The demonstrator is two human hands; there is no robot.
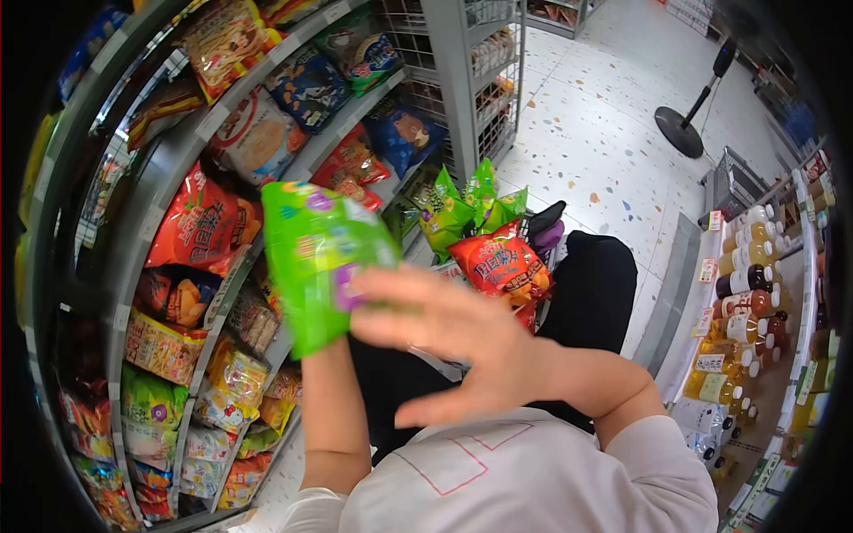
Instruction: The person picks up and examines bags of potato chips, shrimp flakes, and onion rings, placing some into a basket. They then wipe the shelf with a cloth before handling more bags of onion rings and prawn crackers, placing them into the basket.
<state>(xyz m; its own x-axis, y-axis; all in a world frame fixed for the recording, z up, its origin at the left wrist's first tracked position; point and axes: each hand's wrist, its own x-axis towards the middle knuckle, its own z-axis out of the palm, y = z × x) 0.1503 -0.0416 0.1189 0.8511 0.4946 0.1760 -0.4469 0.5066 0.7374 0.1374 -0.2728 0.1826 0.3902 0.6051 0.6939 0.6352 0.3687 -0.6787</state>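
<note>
A bright green snack bag [324, 258], blurred by motion, is held up in front of the shelves. My left forearm [333, 413] rises to its lower edge; the left hand itself is hidden behind the bag. My right hand [462, 329] is spread, fingers apart, with its fingertips at the bag's right side. Below and beyond it, a red snack bag [502, 266] and several green snack bags [449, 213] stand bunched together near my knees. Whatever holds that bunch is mostly covered.
Curved shelves [169, 213] packed with snack bags fill the left side. At right, a shelf holds bottled drinks [746, 306]. Grey crates [733, 178] and a black round-based stand [680, 131] are on the speckled floor [586, 133].
</note>
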